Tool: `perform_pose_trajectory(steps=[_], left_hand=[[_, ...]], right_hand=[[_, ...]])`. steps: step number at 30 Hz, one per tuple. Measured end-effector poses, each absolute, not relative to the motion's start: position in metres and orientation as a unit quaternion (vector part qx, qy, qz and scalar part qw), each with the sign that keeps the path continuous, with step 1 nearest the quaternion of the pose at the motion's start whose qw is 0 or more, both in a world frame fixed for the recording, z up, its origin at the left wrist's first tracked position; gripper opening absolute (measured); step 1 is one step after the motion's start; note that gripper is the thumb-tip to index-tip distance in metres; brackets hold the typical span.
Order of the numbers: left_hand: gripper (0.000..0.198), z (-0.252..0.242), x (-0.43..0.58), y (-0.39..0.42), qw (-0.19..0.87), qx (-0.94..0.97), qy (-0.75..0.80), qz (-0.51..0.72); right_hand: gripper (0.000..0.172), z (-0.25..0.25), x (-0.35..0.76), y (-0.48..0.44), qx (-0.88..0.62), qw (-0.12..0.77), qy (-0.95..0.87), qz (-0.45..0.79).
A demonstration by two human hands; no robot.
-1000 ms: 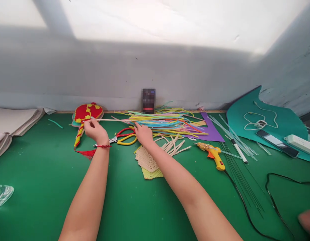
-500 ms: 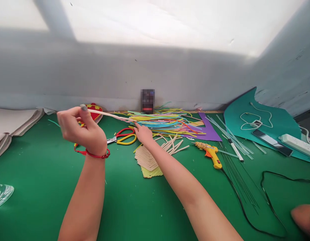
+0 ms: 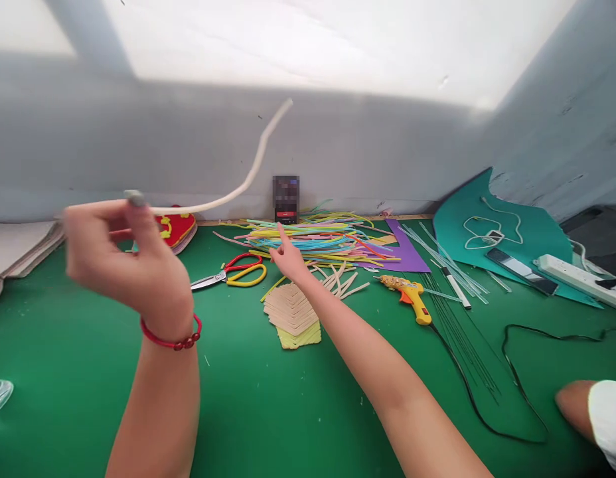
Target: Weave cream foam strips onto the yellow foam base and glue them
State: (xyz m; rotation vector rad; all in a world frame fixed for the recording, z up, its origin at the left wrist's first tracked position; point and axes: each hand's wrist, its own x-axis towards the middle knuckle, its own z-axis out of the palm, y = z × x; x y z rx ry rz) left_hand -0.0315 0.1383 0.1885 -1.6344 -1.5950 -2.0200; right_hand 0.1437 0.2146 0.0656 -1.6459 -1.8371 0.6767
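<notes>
Lying at the far left, pale papers (image 3: 22,249) edge the green table (image 3: 248,411). Just right of them, the left hand (image 3: 123,255) is up in the air, thumb and finger clamped on one end of a cream stem (image 3: 250,174). From that pinch the stem runs rightward and bends up to a free tip in front of the grey wall (image 3: 188,146). A light pinch suits it best, I judge, firm enough to stop it rolling but too soft to kink it, with slow turns so the long end does not whip. Behind that hand sits a partly hidden red piece (image 3: 181,232) with yellow blossoms, then the scissors (image 3: 221,274), whose blades the stem should stay well clear of. Next, the right hand (image 3: 291,259) reaches over the pile of coloured stems (image 3: 320,243), index finger straight, thumb apart from it, nothing seen between them; whether it touches the pile I cannot tell. Gentle pressure there would probably keep neighbouring stems from tangling. The layered cream-and-yellow piece (image 3: 291,312) lies partly beneath the right forearm (image 3: 372,365), so a high elbow would spare its loose ends. Farther right rest a purple sheet (image 3: 412,253) and a yellow glue gun (image 3: 413,299)
</notes>
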Motion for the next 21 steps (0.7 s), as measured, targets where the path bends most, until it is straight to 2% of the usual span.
perform_pose_trajectory(steps=[1, 3, 5, 7, 14, 17, 21], left_hand=[[0.027, 0.187, -0.023, 0.137, 0.107, -0.508, -0.523, -0.676], [0.025, 0.183, -0.006, 0.134, 0.143, -0.539, -0.507, -0.657], [0.024, 0.177, 0.010, 0.131, 0.107, -0.613, -0.489, -0.612], [0.023, 0.169, 0.024, 0.127, 0.055, -0.666, -0.469, -0.577], [0.021, 0.129, 0.034, 0.101, -0.195, -0.763, -0.434, -0.437], [0.023, 0.107, 0.026, 0.090, -0.242, -0.765, -0.470, -0.369], [0.027, 0.078, 0.014, 0.081, -0.254, -0.766, -0.506, -0.304]], right_hand=[[0.064, 0.068, 0.149, 0.211, -0.596, 0.340, -0.658, 0.311], [0.069, 0.073, 0.162, 0.198, -0.538, 0.422, -0.587, 0.434], [0.071, 0.077, 0.178, 0.179, -0.470, 0.443, -0.548, 0.532], [0.070, 0.079, 0.196, 0.155, -0.413, 0.462, -0.529, 0.580], [0.058, 0.073, 0.256, 0.079, -0.419, 0.495, -0.487, 0.586], [0.055, 0.066, 0.267, 0.064, -0.452, 0.475, -0.474, 0.587], [0.052, 0.055, 0.263, 0.055, -0.459, 0.466, -0.437, 0.617]])
